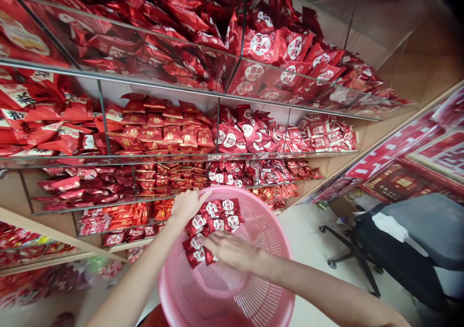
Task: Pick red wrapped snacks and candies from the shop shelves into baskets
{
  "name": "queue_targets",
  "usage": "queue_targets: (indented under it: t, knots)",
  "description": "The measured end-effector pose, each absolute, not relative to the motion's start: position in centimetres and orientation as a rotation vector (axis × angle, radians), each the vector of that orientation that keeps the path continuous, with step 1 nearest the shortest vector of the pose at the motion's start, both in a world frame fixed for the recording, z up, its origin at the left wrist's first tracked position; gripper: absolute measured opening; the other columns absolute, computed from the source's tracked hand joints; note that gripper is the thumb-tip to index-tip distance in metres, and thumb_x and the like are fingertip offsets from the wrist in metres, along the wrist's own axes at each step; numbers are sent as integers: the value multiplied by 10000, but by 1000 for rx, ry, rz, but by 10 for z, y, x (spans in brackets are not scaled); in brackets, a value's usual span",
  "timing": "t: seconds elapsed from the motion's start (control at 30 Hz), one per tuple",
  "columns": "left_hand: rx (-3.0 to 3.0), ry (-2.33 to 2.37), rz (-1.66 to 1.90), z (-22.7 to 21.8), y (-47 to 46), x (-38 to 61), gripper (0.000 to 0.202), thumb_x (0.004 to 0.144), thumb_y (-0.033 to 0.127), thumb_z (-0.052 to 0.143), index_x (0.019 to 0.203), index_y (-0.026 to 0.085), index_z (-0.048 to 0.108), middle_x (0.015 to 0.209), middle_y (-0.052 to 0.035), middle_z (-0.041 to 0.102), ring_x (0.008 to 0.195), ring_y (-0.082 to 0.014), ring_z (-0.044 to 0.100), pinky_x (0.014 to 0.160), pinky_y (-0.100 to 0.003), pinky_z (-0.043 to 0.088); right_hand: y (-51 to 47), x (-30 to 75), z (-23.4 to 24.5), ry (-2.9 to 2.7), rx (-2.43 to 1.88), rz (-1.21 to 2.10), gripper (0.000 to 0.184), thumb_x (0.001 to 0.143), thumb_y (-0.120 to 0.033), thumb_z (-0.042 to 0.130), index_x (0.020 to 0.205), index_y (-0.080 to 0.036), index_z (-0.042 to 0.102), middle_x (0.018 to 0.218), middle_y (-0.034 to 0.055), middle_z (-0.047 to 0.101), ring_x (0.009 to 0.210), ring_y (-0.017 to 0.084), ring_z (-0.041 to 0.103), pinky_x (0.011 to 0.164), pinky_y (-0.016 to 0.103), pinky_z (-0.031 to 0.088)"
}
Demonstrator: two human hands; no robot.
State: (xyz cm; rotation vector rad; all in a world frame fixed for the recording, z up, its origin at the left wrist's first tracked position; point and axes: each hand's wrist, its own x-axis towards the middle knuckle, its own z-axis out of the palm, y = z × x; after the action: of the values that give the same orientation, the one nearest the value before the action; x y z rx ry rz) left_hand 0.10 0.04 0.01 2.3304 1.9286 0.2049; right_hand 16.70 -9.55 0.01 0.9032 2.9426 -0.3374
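Observation:
A round pink plastic basket [266, 220] with slotted walls is in front of me. My left hand [187, 205] is closed over its far left rim. Inside, along the left side, lie several small red snack packets [232, 208] with white round labels and dark lettering. My right hand [230, 250] is inside the basket, fingers stretched over the nearer packets and touching them. Its fingertips partly cover those packets, and I see none lifted off the pile.
Glass-fronted shelves [159, 158] full of red packets, split by dividers, rise just beyond the basket. A wooden beam [39, 230] slants at the left. An office chair [398, 240] with a white cloth [389, 226] stands at the right on a pale floor [308, 278].

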Motion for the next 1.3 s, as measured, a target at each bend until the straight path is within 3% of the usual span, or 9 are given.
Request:
queue_targets:
  t: [0.1,0.23,0.4,0.6,0.83,1.3]
  knots:
    - [2313,1925,191,2,0,1,737,795,631,81,939,124,596,803,-141,653,794,-278,621,698,-363,439,-113,150,-14,3005,766,-210,340,843,-132,372,1181,-142,415,948,77,579,902,183,519,766,303,450]
    - [2266,1935,175,5,-2,2,733,794,634,101,969,117,589,848,-155,650,837,-279,612,728,-360,431,-123,148,-23,3009,659,-106,321,842,-153,383,1160,-151,428,924,73,560,839,190,522,694,322,462]
    - [2276,1940,172,3,-1,2,739,795,633,89,968,116,587,841,-152,652,833,-275,613,725,-353,430,-108,169,-14,3017,799,-184,420,825,-123,401,1243,-122,355,1035,87,546,963,191,495,826,300,433]
    - [2305,1938,180,-1,1,1,740,793,637,87,980,122,585,827,-146,656,817,-274,619,708,-350,433,-62,207,12,2932,1149,-206,511,785,-262,546,1253,-152,372,1150,112,497,1091,227,445,951,365,351]
    - [2271,1938,189,3,-1,1,761,783,649,76,965,119,592,847,-156,657,827,-269,620,705,-333,435,-14,216,25,2906,1250,-40,549,753,-304,595,1254,-205,393,1139,94,506,1086,245,429,936,419,328]
    - [2265,1924,196,7,-2,1,758,787,642,73,957,113,588,839,-164,654,819,-265,621,708,-342,436,1,199,6,2907,1205,107,633,711,-278,639,1270,-197,356,1165,93,476,1087,238,413,934,388,310]
